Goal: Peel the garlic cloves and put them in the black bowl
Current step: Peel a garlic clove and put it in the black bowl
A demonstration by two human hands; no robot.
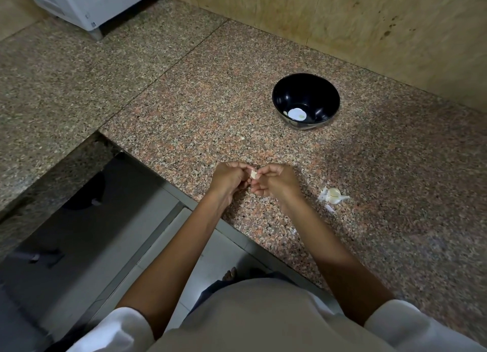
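While left hand (228, 179) and right hand (276, 180) pinch a garlic clove (253, 174), the black bowl's (328, 93) sticker (297, 114) seems illegible

The bowl (305, 88) stood on the tabletop (184, 101), toward the rear right, near the wall panel (342, 22) behind it. One small piece (285, 113) lay in the bowl, at its bottom. The left grip (228, 179) and right grip (276, 181) met above the tabletop near its front edge, well before the bowl, with a garlic clove (253, 174) pinched between them. The remaining garlic (333, 195) lay on the tabletop to the right of the right grip, with loose skins (329, 209) beside it. A small fragment (242, 138) lay on the tabletop behind the grips, left of the bowl. An appliance (92, 1) stood at the far left rear.
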